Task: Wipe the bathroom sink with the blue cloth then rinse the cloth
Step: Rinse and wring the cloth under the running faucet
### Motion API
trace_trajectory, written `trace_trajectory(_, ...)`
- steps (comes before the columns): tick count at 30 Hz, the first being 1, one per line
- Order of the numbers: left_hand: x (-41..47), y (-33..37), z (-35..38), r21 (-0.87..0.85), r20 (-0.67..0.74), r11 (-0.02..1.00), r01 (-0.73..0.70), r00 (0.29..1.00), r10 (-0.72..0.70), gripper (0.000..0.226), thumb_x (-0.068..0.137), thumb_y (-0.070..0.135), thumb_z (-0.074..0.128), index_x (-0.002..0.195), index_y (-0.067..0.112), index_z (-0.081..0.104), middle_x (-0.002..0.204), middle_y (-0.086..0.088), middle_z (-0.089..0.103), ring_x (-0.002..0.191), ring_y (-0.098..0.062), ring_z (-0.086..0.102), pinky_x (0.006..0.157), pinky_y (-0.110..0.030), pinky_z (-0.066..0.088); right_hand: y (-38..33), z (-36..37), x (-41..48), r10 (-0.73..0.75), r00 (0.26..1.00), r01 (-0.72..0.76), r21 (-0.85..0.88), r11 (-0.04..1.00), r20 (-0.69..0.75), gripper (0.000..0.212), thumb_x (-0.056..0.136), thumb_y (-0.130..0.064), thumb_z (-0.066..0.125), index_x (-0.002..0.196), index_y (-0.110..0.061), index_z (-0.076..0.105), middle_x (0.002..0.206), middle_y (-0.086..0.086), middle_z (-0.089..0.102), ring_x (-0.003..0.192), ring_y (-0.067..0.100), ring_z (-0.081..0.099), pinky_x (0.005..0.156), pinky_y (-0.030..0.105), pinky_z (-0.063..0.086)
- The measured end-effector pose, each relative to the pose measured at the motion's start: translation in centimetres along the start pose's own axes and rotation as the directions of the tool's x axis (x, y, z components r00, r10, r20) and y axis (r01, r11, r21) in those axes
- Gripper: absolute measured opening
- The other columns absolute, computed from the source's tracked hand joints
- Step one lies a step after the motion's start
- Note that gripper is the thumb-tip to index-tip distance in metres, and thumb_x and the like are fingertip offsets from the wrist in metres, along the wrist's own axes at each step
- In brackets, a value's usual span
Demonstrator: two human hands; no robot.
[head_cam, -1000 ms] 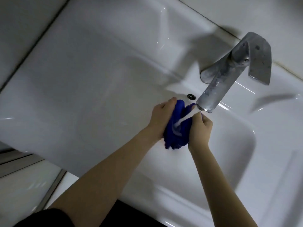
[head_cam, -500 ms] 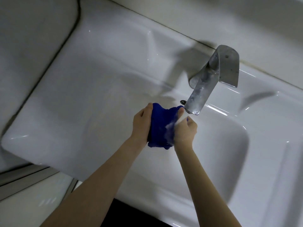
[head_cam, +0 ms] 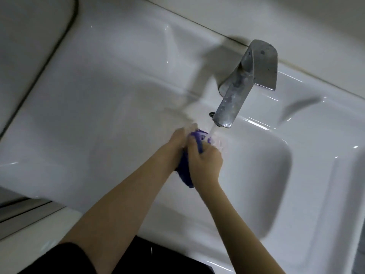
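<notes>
Head view, nearest first: both forearms run up from the bottom edge and meet just below the faucet spout [head_cam: 224, 113]. Right hand [head_cam: 204, 161] sits on the side nearer the spout, fingers curled closed around the blue cloth [head_cam: 185, 173]. Left hand [head_cam: 176, 145] is pressed against the cloth from the side away from the spout, also wrapped closed on it — fingertips blurred, so how tight the grip is I can't tell.

Cloth is bunched into a rough roll sandwiched between the two palms. Long axis runs from its lower tail, hanging out toward the wrists, up to a crumpled top end poking out just under the spout mouth. So it points at the spout, top end in the water stream [head_cam: 212, 131], tail end away from it.

Water is running; the stream lands on the cloth's top end and the right hand's knuckles, with splash around them. All of this is held over the sink [head_cam: 276, 175] basin, left of its centre, clear of the basin floor as far as I can see.

Judgement: rinse step under way. Key relation — only the spout-side end is getting flow; the tail below the hands sits away from the stream, so the roll likely needs feeding upward or flipping end for end. Right hand is closer to the spout for that.

Beyond the spout: faucet lever [head_cam: 262, 64], then the wall.
</notes>
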State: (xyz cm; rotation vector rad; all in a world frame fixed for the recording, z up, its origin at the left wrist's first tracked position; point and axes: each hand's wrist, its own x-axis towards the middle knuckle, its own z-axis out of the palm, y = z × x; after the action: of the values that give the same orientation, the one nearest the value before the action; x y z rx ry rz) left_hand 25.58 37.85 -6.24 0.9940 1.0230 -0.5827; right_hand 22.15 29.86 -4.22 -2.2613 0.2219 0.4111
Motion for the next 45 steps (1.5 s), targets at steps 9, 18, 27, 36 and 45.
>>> trace_trajectory(9, 0.5, -1.5, 0.2, 0.027, -0.003, 0.999, 0.027, 1.0, -0.027, 0.034, 0.082, 0.033, 0.063, 0.055, 0.013, 0.059, 0.056, -0.004, 0.055, 0.065, -0.025, 0.051, 0.074, -0.038, 0.048, 0.9, 0.0, 0.4, 0.079, 0.997, -0.079, 0.001, 0.997, -0.021, 0.054, 0.098, -0.028, 0.052, 0.048, -0.017, 0.033, 0.05, -0.007, 0.034, 0.041, 0.009, 0.031, 0.048, 0.025, 0.026)
trace_trajectory(18, -2.5, -3.4, -0.7, -0.012, 0.06, 0.998, -0.066, 0.996, 0.066, 0.056, 0.071, 0.064, 0.068, 0.094, 0.013, 0.07, 0.088, -0.013, 0.073, 0.085, -0.032, 0.069, 0.083, -0.043, 0.056, 2.1, -2.1, 4.0, 0.211, 0.968, -0.228, 0.133, 0.965, 0.134, 0.04, 0.092, -0.019, 0.048, 0.056, -0.004, 0.045, 0.048, 0.008, 0.049, 0.046, 0.009, 0.041, 0.049, 0.038, 0.038)
trace_trajectory(27, -8.2, -1.3, -7.6, -0.214, -0.028, 0.957, -0.196, 0.981, 0.194, 0.038, 0.091, 0.048, 0.057, 0.094, 0.011, 0.064, 0.069, -0.004, 0.062, 0.054, -0.018, 0.063, 0.051, -0.03, 0.051, -4.3, -12.1, -1.3, -0.296, 0.922, 0.332, 0.117, 0.936, -0.25, 0.036, 0.101, -0.023, 0.047, 0.137, -0.016, 0.048, 0.135, -0.008, 0.053, 0.119, 0.0, 0.051, 0.098, 0.016, 0.039)
trace_trajectory(36, -13.0, 1.7, -8.2, -0.21, 0.029, 0.968, -0.137, 0.989, 0.147, 0.05, 0.092, 0.057, 0.048, 0.103, 0.011, 0.066, 0.079, -0.005, 0.069, 0.063, -0.022, 0.067, 0.054, -0.031, 0.054, -6.1, -11.6, 1.6, -0.654, 0.75, 0.603, -0.307, 0.737, -0.097, 0.051, 0.099, -0.021, 0.045, 0.146, -0.001, 0.04, 0.153, 0.013, 0.039, 0.147, 0.027, 0.027, 0.117, 0.044, 0.03)
trace_trajectory(45, -16.4, 3.3, -7.0, -0.093, 0.155, 0.979, -0.181, 0.969, 0.194, 0.059, 0.096, 0.059, 0.035, 0.102, 0.008, 0.064, 0.069, -0.006, 0.068, 0.047, -0.02, 0.062, 0.037, -0.022, 0.043, -5.1, -11.2, -3.9, -0.222, 0.877, 0.354, 0.261, 0.898, -0.425, 0.019, 0.095, -0.012, 0.052, 0.11, -0.013, 0.063, 0.111, -0.006, 0.065, 0.105, 0.006, 0.058, 0.096, 0.028, 0.044)
